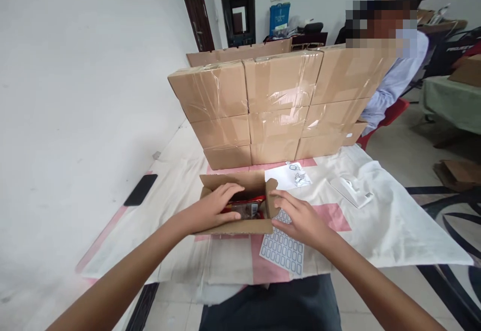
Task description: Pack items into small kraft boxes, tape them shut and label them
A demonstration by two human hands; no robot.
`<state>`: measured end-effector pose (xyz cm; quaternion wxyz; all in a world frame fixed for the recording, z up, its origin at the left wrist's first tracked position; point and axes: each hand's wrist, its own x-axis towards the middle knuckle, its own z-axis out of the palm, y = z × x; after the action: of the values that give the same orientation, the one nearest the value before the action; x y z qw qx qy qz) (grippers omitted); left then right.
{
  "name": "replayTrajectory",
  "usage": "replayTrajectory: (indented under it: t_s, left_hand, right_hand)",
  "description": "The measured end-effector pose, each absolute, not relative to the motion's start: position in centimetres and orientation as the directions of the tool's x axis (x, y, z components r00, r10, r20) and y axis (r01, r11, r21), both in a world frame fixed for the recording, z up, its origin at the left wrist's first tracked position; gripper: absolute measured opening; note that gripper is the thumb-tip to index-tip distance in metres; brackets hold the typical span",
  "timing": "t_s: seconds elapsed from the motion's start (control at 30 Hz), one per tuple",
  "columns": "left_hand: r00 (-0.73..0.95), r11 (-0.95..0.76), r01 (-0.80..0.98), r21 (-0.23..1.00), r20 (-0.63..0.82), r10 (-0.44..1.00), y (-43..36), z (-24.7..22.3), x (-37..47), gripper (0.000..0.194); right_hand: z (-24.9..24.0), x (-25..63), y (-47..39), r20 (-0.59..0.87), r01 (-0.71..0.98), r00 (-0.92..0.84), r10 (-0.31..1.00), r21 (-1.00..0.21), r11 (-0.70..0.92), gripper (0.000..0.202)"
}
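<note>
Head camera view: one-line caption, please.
Left hand and right hand at an open cardboard box holding packaged items, before stacked, taped cartons.

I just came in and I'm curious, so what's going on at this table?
Someone has both hands on a small open cardboard box. The left hand reaches in at one end, and the right hand is at a flap on the other end. Inside is something in a red and clear wrapper. A sheet of blue-edged labels lies beside it, and taped boxes are stacked behind.
</note>
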<state>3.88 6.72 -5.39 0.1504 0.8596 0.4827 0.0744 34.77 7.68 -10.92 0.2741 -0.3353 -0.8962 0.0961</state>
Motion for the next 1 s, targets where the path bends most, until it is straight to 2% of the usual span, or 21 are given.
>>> replayTrajectory:
  t_s: [0.1, 0.2, 0.4, 0.53, 0.67, 0.8, 0.87, 0.93, 1.0]
  left_hand:
    - [0.493, -0.446, 0.838, 0.315, -0.083, 0.866, 7.0, -4.9, 1.4, 0.04]
    - [0.541, -0.5, 0.827, 0.258, -0.119, 0.833, 6.9, -6.1, -0.6, 0.031]
    - [0.594, -0.563, 0.795, 0.228, -0.102, 0.798, 6.2, -8.2, -1.0, 0.036]
    - [0.637, -0.6, 0.762, 0.243, -0.114, 0.763, 7.1, -7.8, -0.4, 0.028]
    - [0.652, -0.621, 0.737, 0.266, -0.042, 0.757, 7.7, -7.0, -0.1, 0.039]
    - [0.555, -0.576, 0.743, 0.34, 0.167, 0.815, 6.6, -7.6, 0.0, 0.045]
    - [0.451, -0.536, 0.75, 0.389, 0.291, 0.843, 5.9, -9.0, -0.1, 0.052]
    - [0.347, -0.506, 0.704, 0.498, 0.38, 0.857, 5.3, -11.2, -0.7, 0.055]
    - [0.236, -0.451, 0.571, 0.686, 0.389, 0.89, 4.9, -13.6, -1.5, 0.054]
  right_hand:
    - [-11.5, 35.0, 7.6, 0.435, 0.554, -0.588, 0.682, -0.398, 0.731, 0.02]
    - [-12.2, 35.2, 7.5, 0.452, 0.538, -0.564, 0.691, -0.434, 0.723, 0.018]
    - [-13.0, 34.8, 8.0, 0.497, 0.5, -0.507, 0.704, -0.496, 0.71, 0.016]
    - [-13.2, 34.6, 8.3, 0.497, 0.472, -0.479, 0.724, -0.549, 0.69, 0.016]
    - [-13.8, 34.9, 8.5, 0.502, 0.467, -0.467, 0.728, -0.56, 0.685, 0.016]
    - [-14.8, 35.1, 8.2, 0.554, 0.404, -0.387, 0.737, -0.616, 0.676, 0.015]
    - [-15.2, 34.9, 7.8, 0.584, 0.31, -0.301, 0.754, -0.687, 0.657, 0.027]
    - [-15.2, 34.4, 7.3, 0.574, 0.193, -0.31, 0.758, -0.742, 0.641, 0.045]
    - [-15.2, 33.5, 7.0, 0.554, 0.103, -0.414, 0.722, -0.76, 0.642, 0.051]
